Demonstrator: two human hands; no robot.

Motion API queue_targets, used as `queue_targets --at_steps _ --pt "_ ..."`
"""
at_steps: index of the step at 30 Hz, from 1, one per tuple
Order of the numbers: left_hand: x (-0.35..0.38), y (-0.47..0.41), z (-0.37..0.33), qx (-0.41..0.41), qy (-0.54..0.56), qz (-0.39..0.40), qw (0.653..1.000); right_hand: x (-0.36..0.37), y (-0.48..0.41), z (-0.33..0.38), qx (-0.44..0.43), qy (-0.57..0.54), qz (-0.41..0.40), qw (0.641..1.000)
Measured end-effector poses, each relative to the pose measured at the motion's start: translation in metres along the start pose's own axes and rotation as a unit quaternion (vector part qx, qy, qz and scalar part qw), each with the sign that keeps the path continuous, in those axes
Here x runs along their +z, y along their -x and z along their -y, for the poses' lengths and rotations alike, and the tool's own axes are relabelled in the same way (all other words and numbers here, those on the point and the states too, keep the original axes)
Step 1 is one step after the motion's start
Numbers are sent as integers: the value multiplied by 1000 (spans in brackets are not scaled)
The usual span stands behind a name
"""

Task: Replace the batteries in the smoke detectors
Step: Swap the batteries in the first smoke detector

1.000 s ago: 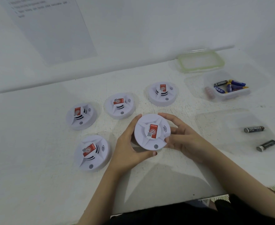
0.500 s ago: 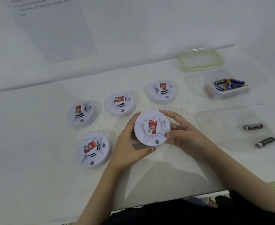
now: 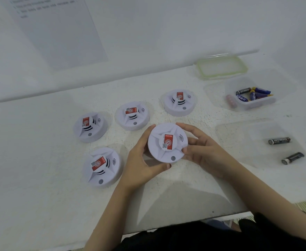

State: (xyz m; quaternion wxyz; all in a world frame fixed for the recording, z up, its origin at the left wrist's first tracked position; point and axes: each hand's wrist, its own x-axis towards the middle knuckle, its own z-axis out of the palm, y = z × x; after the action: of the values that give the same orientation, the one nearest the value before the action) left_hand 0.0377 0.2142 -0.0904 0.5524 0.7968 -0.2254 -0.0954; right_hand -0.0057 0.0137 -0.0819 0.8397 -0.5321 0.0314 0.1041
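Counter [image 3: 40, 178]: white, speckled, set against a plain white wall [image 3: 166, 24] that carries a printed sheet [image 3: 58, 33]. I note one smoke detector [image 3: 166, 142] held over the counter's middle. The left hand [image 3: 141, 160] has its fingers curled round the left rim, and the right hand [image 3: 203, 153] grasps the right rim. Four more detectors [image 3: 133, 115] sit behind and to the left. Batteries [image 3: 253, 93] lie in a clear tub [image 3: 257, 104] at far right.

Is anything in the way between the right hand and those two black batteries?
No object lies between them. The right hand holds the smoke detector together with the left hand; the black batteries seem to lie in an open clear tub.
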Motion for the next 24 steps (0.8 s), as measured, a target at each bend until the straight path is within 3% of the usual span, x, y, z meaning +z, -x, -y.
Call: queue_targets --at_steps 18,21,24 --pt "-1 0 4 -6 6 -30 1000 2 3 -5 -27 33 -15 999" --pt "-1 0 4 -2 -5 -26 1000 1 9 -5 -63 125 -44 989" --pt "1 -3 -1 29 -24 -19 999 -3 19 -7 -121 288 -74 947"
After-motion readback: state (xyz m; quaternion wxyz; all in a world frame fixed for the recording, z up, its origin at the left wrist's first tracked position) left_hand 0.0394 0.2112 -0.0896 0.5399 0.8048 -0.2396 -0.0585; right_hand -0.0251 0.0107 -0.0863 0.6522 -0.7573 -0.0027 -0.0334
